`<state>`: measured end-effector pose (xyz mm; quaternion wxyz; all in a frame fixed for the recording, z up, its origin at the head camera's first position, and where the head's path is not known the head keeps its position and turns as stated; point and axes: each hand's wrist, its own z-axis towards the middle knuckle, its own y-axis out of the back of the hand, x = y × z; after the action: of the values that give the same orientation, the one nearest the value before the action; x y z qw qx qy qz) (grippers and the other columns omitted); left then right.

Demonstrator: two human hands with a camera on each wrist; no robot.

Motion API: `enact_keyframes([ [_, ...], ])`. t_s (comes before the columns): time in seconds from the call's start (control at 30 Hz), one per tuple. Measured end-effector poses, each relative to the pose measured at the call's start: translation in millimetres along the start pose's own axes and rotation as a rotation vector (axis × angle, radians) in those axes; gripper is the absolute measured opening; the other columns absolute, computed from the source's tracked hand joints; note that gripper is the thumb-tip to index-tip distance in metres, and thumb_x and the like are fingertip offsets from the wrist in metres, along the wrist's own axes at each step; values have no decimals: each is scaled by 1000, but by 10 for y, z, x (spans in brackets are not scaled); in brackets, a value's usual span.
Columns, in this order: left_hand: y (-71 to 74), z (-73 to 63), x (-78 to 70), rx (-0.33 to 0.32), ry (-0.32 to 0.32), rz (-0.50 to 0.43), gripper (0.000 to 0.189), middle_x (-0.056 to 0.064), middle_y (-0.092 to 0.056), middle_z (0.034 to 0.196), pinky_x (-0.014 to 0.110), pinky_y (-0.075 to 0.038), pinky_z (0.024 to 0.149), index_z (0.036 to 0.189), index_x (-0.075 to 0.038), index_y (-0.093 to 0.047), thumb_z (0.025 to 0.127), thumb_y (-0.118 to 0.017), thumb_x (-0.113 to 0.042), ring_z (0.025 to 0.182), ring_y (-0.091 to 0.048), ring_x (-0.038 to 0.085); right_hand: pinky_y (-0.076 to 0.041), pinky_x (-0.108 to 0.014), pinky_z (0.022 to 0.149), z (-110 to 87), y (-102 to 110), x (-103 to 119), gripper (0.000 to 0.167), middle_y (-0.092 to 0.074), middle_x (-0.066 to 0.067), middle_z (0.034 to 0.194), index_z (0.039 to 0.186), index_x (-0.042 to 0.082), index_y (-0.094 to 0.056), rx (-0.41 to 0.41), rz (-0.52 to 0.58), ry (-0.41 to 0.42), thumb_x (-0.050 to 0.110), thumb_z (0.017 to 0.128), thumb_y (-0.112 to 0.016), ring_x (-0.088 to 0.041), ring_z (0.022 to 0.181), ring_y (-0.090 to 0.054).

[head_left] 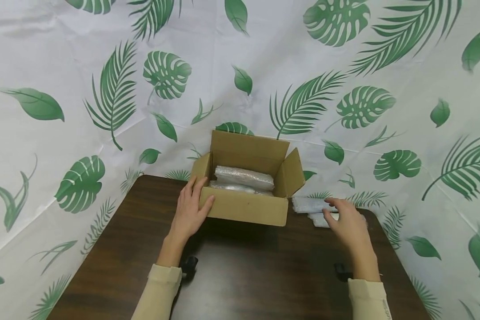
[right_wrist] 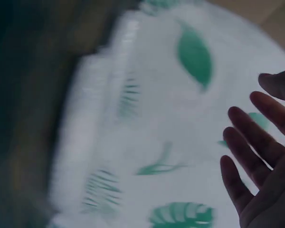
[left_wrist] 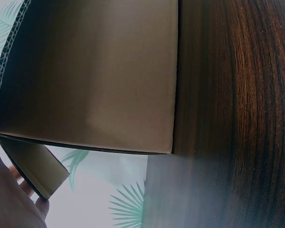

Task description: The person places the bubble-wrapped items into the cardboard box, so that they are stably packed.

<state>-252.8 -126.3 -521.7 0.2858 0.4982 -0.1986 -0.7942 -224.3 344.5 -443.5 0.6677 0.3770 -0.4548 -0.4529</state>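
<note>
An open cardboard box (head_left: 246,208) stands near the far edge of the table, its flaps raised. Inside lie bubble-wrapped packages (head_left: 245,177), one on top of another. My left hand (head_left: 189,211) holds the box at its near left corner, thumb over the front and fingers along the left flap (left_wrist: 35,166). To the right of the box are two more bubble-wrapped packages (head_left: 307,205), side by side on the table. Above them my right hand (head_left: 349,222) hovers with nothing in it; the right wrist view shows its fingers (right_wrist: 247,152) spread and relaxed.
The dark wooden table (head_left: 240,275) reaches toward me from the box. Behind it hangs a white sheet (head_left: 264,58) printed with green leaves. Dark straps (head_left: 189,266) are worn at both wrists.
</note>
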Motion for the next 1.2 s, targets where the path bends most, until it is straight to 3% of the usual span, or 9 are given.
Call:
enact_keyframes([
  [0.27, 15, -2, 6, 3, -2, -3, 64, 19, -25, 175, 68, -26, 126, 166, -27, -36, 110, -55, -50, 159, -28, 45, -42, -73, 110, 78, -431, -445, 56, -53, -38, 150, 150, -6, -52, 149, 44, -77, 21, 104, -68, -59, 136, -52],
  [0.47, 18, -8, -3, -2, 0, -6, 64, 18, -25, 175, 69, -26, 125, 166, -28, -35, 110, -55, -50, 159, -28, 45, -29, -86, 110, 85, -618, -591, 72, -29, -39, 166, 162, 2, -37, 248, -31, -171, 29, 103, -67, -67, 145, -34],
  [0.67, 20, -18, 3, 7, 13, -8, 65, 18, -24, 176, 69, -27, 125, 167, -29, -35, 110, -55, -52, 159, -28, 44, -24, -87, 110, 90, -755, -680, 69, -32, -35, 167, 164, 5, -36, 330, -21, -249, 34, 106, -61, -65, 147, -31],
  [0.8, 16, -21, 7, 4, 21, -15, 64, 17, -24, 176, 70, -27, 125, 167, -30, -35, 109, -55, -52, 159, -28, 44, -24, -87, 110, 91, -784, -744, 67, -35, -35, 164, 161, 5, -40, 331, -31, -238, 33, 105, -62, -65, 146, -31],
  [0.97, 8, -16, 8, 4, 19, -19, 64, 17, -25, 175, 69, -27, 125, 167, -31, -35, 109, -55, -53, 159, -28, 44, -24, -85, 109, 57, -736, -835, 64, -38, -34, 161, 157, 3, -45, 259, -96, -236, 16, 98, -65, -63, 146, -31],
  [1.07, 14, -20, 7, -1, 17, -19, 65, 18, -26, 175, 69, -27, 125, 167, -30, -36, 109, -56, -52, 159, -28, 45, -23, -83, 110, 30, -719, -876, 68, -37, -35, 161, 158, 3, -42, 267, -114, -270, 8, 94, -64, -63, 146, -29],
  [1.2, 21, -24, 13, -2, 19, -21, 65, 18, -26, 175, 69, -26, 126, 167, -31, -36, 109, -56, -52, 159, -28, 44, -30, -82, 108, 10, -721, -907, 70, -40, -36, 158, 158, 4, -42, 281, -136, -287, 7, 92, -64, -63, 143, -34],
])
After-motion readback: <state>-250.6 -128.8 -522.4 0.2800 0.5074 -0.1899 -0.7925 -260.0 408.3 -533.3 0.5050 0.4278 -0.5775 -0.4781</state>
